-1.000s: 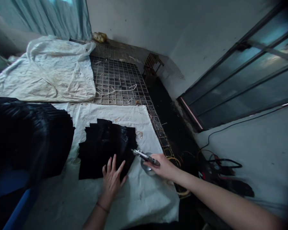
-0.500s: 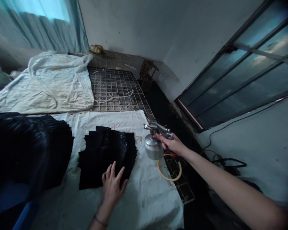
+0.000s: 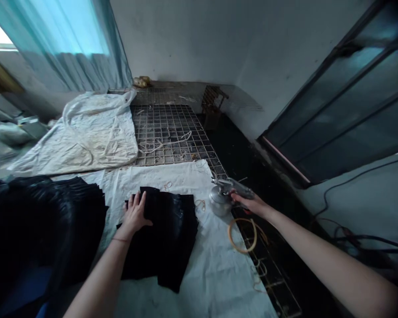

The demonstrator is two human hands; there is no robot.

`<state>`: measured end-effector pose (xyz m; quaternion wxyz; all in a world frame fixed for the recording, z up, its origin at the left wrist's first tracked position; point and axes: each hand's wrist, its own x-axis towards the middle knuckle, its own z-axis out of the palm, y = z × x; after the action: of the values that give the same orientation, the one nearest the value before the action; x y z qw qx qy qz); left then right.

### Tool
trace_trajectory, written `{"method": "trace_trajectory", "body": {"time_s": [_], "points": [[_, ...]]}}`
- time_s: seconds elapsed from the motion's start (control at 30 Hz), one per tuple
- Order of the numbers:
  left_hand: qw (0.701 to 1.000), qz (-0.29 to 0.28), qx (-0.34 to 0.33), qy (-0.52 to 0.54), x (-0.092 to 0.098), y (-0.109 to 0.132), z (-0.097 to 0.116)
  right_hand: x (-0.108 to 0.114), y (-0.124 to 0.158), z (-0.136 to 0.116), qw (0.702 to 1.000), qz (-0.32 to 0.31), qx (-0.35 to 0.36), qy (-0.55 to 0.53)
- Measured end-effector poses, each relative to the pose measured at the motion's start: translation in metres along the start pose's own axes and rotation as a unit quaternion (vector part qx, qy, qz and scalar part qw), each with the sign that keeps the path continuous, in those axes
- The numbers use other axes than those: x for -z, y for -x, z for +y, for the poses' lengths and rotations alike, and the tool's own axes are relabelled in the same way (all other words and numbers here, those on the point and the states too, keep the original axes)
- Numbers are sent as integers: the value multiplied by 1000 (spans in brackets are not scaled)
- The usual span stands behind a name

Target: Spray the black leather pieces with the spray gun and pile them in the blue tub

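My right hand (image 3: 252, 204) grips the handle of a spray gun (image 3: 220, 201) with a round silver cup beneath it, held over the right edge of the white cloth (image 3: 212, 269). A pale hose (image 3: 241, 251) loops below it. My left hand (image 3: 135, 215), fingers spread, lies on the upper left part of a fanned stack of black pieces (image 3: 166, 229), thin and sheet-like. Part of the stack's left side is hidden by this hand and forearm. Farther left sits a larger heap of black pieces (image 3: 82, 216).
Wire mesh (image 3: 169, 126) lies beyond the cloth, with a white cord (image 3: 174, 142) on it. A creased cream sheet (image 3: 99, 141) covers the far left. Rubber bands (image 3: 200, 204) lie near the stack. A small wooden stool (image 3: 213, 99) stands by the back wall.
My left hand has moved from the stack's near edge up to its upper left. One black piece now juts out at the stack's near side. My right hand still holds the spray gun.
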<state>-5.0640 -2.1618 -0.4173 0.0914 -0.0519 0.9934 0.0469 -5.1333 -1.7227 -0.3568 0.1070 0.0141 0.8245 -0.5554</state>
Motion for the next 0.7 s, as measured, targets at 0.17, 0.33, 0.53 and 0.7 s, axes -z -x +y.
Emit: {"method": "trace_trajectory", "body": {"time_s": [0.17,0.33,0.53,0.7], "points": [[979,-97,-173,-37,10,-47,6,11,18,15,999,50,-17,0],[961,-98,-250,-61,8,-66,8,13,19,23,995,95,19,-17],[958,-114,-251,-82,16,-78,12,17,19,18,998,62,24,-11],[950,-140,-266,-83,36,-75,21,19,22,10,998,53,18,4]]}}
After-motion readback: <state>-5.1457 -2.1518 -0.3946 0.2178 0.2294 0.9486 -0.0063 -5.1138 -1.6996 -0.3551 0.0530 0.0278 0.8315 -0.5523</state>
